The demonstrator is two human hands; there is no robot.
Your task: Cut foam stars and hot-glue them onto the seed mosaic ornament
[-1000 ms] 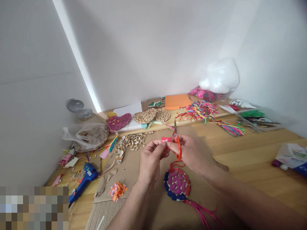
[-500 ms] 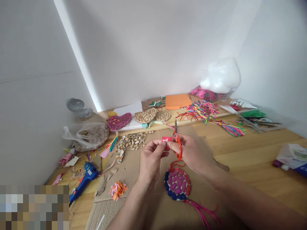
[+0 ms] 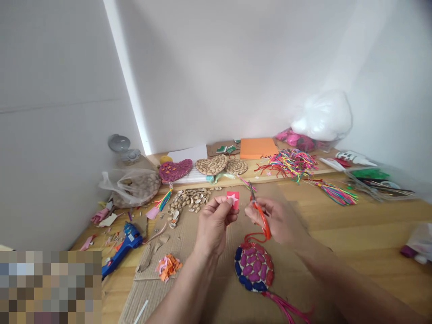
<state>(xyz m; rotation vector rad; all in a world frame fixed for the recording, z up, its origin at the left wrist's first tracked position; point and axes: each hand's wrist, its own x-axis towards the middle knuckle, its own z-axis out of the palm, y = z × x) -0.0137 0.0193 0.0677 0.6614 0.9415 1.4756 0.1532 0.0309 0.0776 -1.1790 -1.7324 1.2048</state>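
In the head view, the left hand [image 3: 214,222] has a narrow grip, pinching a red paper square [image 3: 236,198] with a pale pink star on it between thumb and fingers, above the cardboard sheet [image 3: 189,234] in the middle of the desk [image 3: 357,234]. Just to its right, the right hand [image 3: 278,220], slightly blurred, has its grip around the orange handles of the scissors [image 3: 263,220]; their blades point to the far side, apart from the paper.

Nearer, below the hands, a round disc [image 3: 254,265] set with blue, red and purple lumps lies on the cardboard, its pink tassel [image 3: 286,308] trailing to the near right. To the left are a small heap of orange and pink scraps [image 3: 168,267], a blue glue gun [image 3: 126,247] and, farther, loose peanut shells [image 3: 191,199]. Along the far side rest a purple heart [image 3: 176,170], a tan heart [image 3: 211,165], an orange sheet [image 3: 258,148] and a tangle of coloured threads [image 3: 293,163].
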